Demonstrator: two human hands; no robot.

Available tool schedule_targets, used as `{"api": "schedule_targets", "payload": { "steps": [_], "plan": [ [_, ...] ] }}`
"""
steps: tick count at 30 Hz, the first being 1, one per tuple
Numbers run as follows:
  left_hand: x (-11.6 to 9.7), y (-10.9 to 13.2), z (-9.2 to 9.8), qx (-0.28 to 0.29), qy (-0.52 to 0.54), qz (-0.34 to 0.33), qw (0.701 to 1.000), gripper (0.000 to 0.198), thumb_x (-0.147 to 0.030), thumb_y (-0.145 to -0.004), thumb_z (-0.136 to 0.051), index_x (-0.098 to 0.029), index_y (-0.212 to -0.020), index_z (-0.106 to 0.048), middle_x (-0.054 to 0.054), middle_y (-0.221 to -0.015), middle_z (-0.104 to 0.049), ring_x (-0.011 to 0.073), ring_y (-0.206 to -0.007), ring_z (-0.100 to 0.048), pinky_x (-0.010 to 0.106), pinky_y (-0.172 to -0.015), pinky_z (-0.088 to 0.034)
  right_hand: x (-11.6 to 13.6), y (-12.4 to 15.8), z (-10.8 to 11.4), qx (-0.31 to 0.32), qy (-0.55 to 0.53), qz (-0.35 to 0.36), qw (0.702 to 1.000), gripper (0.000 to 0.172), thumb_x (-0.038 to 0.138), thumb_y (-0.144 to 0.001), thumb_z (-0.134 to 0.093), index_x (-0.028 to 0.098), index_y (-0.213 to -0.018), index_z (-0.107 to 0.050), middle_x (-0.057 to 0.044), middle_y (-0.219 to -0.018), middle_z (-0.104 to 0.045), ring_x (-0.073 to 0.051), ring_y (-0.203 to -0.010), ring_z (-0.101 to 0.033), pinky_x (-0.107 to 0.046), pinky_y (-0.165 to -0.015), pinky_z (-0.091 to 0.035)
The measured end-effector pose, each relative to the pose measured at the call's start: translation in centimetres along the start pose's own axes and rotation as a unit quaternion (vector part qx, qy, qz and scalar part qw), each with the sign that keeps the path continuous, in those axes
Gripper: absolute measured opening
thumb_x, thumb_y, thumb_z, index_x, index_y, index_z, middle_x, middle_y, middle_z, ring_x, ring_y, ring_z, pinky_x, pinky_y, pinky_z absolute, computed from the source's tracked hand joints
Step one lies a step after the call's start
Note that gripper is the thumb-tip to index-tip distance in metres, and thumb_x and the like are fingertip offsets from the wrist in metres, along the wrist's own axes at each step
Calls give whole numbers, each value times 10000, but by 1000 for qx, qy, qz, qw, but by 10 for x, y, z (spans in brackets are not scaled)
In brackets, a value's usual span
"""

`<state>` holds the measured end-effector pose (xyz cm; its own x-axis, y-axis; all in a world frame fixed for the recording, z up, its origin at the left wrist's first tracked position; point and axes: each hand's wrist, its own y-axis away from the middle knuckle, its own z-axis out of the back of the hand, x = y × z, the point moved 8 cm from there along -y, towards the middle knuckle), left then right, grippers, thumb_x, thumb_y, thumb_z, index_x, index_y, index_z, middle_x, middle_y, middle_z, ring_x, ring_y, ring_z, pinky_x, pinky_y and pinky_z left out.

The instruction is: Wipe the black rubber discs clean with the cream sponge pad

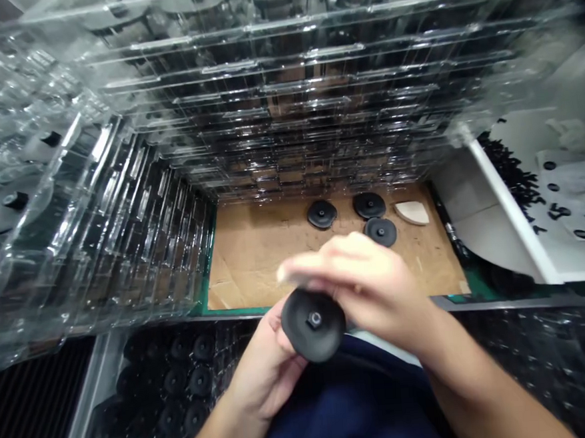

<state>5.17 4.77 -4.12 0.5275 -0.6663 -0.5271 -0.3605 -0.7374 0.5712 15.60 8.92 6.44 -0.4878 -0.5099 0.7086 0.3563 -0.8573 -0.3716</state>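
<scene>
My left hand [275, 363] is closed around a round black disc [314, 334] with a small metal-looking stud at its centre. The disc is tilted, its studded face toward me. Directly above its far edge is my right hand [364, 277], smeared by motion, with the fingers pointing left. Whether those fingers grip anything is unclear. Beyond the hands, a black disc [321, 214], another black disc [370, 205] and a third black disc [381, 231] lie on the cardboard sheet [254, 248], studs up. A pale wedge-shaped piece [412, 212] rests to their right.
Tall stacks of clear plastic trays [284, 99] rise behind the cardboard, with more clear trays [120, 191] at left. A white bin [518, 223] at right holds small black parts. Below the table edge, a tray of black discs [176, 380] sits at left.
</scene>
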Motion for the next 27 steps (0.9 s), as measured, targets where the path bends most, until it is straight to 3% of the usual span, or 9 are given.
{"api": "schedule_targets", "payload": {
  "steps": [3, 5, 9, 13, 16, 20, 22, 25, 27],
  "plan": [
    [-2, 1, -3, 33, 54, 8, 998, 470, -336, -652, -819, -206, -1087, -699, 59, -1052, -752, 216, -915, -717, 276, -838, -565, -46, 18, 3, -70, 29, -162, 984, 244, 228, -924, -528, 171, -1106, -681, -39, -851, -692, -141, -693, -601, -266, -633, -461],
    [-3, 0, 1, 21, 85, 1, 996, 484, -341, -675, -802, -203, -1122, -676, 66, -1072, -747, 220, -968, -706, 295, -882, -556, -63, 42, -13, -59, -10, -229, 972, 268, 278, -922, -527, 189, -1129, -671, -48, -895, -705, -141, -679, -620, -254, -613, -493],
    [0, 1, 15, -28, 114, 2, 993, 445, -340, -747, -746, -198, -1157, -646, 70, -1064, -747, 224, -1019, -694, 320, -937, -532, -80, 91, -44, -9, -28, -277, 960, 275, 302, -896, -527, 194, -1090, -690, -77, -1008, -738, -169, -697, -677, -282, -608, -546],
    [2, 7, 14, -8, 103, -2, 995, 542, -361, -741, -748, -216, -1239, -591, 75, -1112, -731, 242, -1038, -686, 353, -975, -506, -82, 104, -28, -25, 0, -292, 956, 259, 309, -880, -544, 190, -1041, -709, -80, -995, -749, -187, -699, -691, -300, -591, -558],
    [3, 13, 5, 27, 78, -19, 996, 540, -360, -728, -759, -208, -1223, -606, 85, -1142, -716, 233, -1085, -656, 358, -1011, -473, -49, 85, -4, -70, -2, -270, 960, 252, 309, -894, -554, 221, -1091, -683, -55, -1063, -733, -172, -761, -699, -268, -604, -559],
    [8, 28, -7, 65, 9, -50, 997, 487, -340, -637, -827, -183, -1076, -686, 88, -1107, -720, 252, -1088, -638, 350, -995, -473, 40, 57, 13, -155, -10, -88, 984, 234, 182, -915, -508, 173, -1103, -648, -64, -1041, -733, -177, -888, -688, -285, -763, -549],
    [9, 38, -3, 34, -16, -70, 997, 522, -252, -587, -856, -216, -1079, -682, 60, -1075, -726, 249, -1050, -651, 344, -959, -495, 71, 54, 2, -95, -22, -28, 995, 230, 132, -906, -489, 133, -1072, -649, -66, -972, -741, -174, -848, -686, -287, -764, -541],
    [8, 56, 0, 8, -16, -122, 992, 516, -219, -581, -849, -242, -1069, -683, 35, -1043, -730, 239, -1005, -666, 328, -903, -524, 86, 59, -16, 3, -22, -39, 999, 209, 129, -897, -499, 151, -1014, -670, -44, -922, -736, -165, -785, -682, -275, -709, -536],
    [13, 67, -8, 45, -19, -127, 991, 434, -288, -601, -841, -203, -1005, -709, 53, -985, -738, 253, -997, -669, 336, -909, -521, 95, 63, -7, -64, 21, -30, 997, 218, 149, -912, -483, 138, -1030, -665, -64, -907, -729, -181, -777, -673, -301, -705, -527]
  ]
}}
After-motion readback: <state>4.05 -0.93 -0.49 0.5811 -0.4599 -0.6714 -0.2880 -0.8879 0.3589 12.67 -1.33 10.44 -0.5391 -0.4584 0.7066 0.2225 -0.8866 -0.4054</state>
